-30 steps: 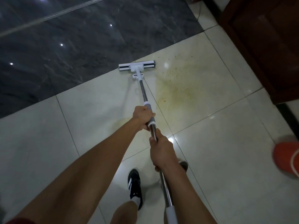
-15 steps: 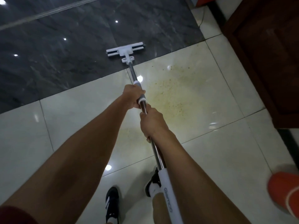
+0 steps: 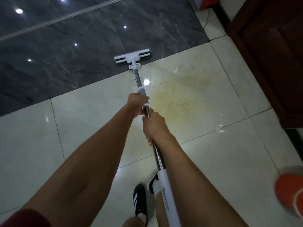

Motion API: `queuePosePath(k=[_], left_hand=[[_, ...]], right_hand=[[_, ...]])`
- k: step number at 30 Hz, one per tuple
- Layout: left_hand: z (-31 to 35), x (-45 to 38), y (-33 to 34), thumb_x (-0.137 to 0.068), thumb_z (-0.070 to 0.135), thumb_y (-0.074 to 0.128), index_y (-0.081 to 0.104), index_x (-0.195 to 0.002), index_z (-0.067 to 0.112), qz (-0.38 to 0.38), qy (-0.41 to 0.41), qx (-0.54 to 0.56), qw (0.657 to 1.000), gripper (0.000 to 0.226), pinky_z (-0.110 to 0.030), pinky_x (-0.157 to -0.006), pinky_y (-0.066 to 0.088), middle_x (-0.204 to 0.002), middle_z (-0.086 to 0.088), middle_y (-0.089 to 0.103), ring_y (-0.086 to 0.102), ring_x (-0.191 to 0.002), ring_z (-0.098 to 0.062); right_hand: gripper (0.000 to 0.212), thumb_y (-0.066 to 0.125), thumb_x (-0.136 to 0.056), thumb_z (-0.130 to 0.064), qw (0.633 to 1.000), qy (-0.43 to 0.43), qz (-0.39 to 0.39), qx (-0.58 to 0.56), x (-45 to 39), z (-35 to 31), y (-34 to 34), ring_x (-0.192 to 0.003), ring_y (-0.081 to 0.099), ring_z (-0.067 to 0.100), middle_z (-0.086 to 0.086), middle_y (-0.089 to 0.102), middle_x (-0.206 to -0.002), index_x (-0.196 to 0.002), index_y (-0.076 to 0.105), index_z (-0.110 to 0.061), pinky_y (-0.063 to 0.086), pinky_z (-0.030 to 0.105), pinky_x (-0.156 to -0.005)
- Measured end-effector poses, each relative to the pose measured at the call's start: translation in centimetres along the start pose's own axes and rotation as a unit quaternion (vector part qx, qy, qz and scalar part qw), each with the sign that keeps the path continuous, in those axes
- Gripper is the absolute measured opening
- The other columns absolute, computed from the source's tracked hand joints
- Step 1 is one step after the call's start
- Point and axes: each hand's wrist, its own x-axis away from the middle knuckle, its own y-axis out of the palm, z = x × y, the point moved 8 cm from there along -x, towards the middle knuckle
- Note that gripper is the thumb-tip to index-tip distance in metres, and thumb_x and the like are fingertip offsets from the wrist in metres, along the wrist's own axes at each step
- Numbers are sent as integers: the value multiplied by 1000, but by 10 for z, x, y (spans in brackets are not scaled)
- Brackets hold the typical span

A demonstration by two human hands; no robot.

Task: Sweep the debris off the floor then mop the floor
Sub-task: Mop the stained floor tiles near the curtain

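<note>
Gripping the mop handle (image 3: 136, 78), fingers of the left hand (image 3: 136, 103) and right hand (image 3: 155, 126) close fully around it. Its white head (image 3: 132, 56) rests on dark tile at the cream tile's edge. Yellowish speckled residue (image 3: 173, 99) remains unmopped; mopping looks barely underway.
</note>
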Motion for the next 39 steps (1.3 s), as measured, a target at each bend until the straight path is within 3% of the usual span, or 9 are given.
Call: queuePosePath(k=[2, 7, 11, 14, 19, 28, 32, 34, 39], left_hand=[[-25, 12, -5, -93, 12, 71, 63, -117, -3, -11, -6, -2, 1000, 29, -47, -69, 61, -109, -22, 66, 69, -82, -33], [-92, 53, -26, -91, 13, 74, 64, -120, -3, -52, -16, 23, 998, 34, -42, -63, 62, -106, -23, 67, 69, -65, -29], [-137, 94, -39, -94, 13, 70, 59, -129, 6, -83, -32, 23, 996, 37, -44, -66, 64, -100, -19, 65, 71, -56, -27], [-171, 124, -43, -94, 14, 70, 55, -136, 15, -111, -47, 16, 993, 44, -43, -61, 63, -106, -18, 67, 73, -69, -33], [-221, 163, -38, -97, 16, 66, 48, -146, 19, -135, -41, 18, 990, 53, -36, -51, 59, -106, -16, 64, 73, -64, -30], [-330, 237, -31, -98, 9, 63, 54, -135, 7, -124, -19, -49, 991, 39, -34, -46, 57, -108, -16, 62, 68, -65, -29], [-388, 275, -25, -99, 8, 59, 55, -127, 4, -129, -16, -81, 988, 29, -36, -48, 58, -105, -18, 62, 68, -61, -28], [-419, 293, -20, -99, 7, 59, 56, -125, 2, -129, -16, -85, 988, 26, -38, -50, 59, -105, -18, 62, 68, -59, -28], [-480, 331, -9, -95, 4, 65, 55, -124, 2, -119, -14, -86, 989, 31, -42, -54, 61, -103, -19, 64, 68, -54, -26]], right_hand=[[36, 43, -104, -29, 1000, 7, 2, -14, 23, 16, 12, -86, 70, 31, 10, 65, -103, -140, 45, -25, 61, 46, -75], [34, 43, -104, -31, 999, 25, 6, -27, 81, 57, 52, -83, 69, 29, 9, 65, -100, -137, 46, -25, 61, 46, -75], [36, 42, -104, -32, 996, 46, -1, -73, 128, 90, 79, -64, 63, 25, 10, 64, -96, -140, 44, -29, 53, 30, -44], [43, 43, -100, -24, 993, 52, -8, -109, 168, 117, 87, -57, 61, 22, 10, 64, -94, -142, 43, -35, 49, 25, -40], [60, 44, -94, -12, 987, 69, -26, -141, 223, 161, 94, -60, 60, 20, 12, 64, -95, -148, 38, -37, 50, 25, -45], [48, 43, -98, -13, 986, 73, -32, -146, 319, 262, 129, -63, 62, 21, 13, 62, -99, -143, 42, -30, 51, 24, -43], [37, 43, -102, -22, 995, 37, -4, -89, 364, 320, 149, -77, 60, 22, 6, 58, -95, -138, 44, -28, 61, 45, -74], [37, 43, -102, -24, 997, 25, 11, -73, 387, 347, 157, -78, 58, 21, 3, 57, -94, -139, 43, -29, 60, 47, -81], [39, 45, -101, -20, 990, 35, 15, -138, 444, 403, 167, -60, 57, 16, 3, 57, -86, -138, 46, -33, 50, 26, -44]])
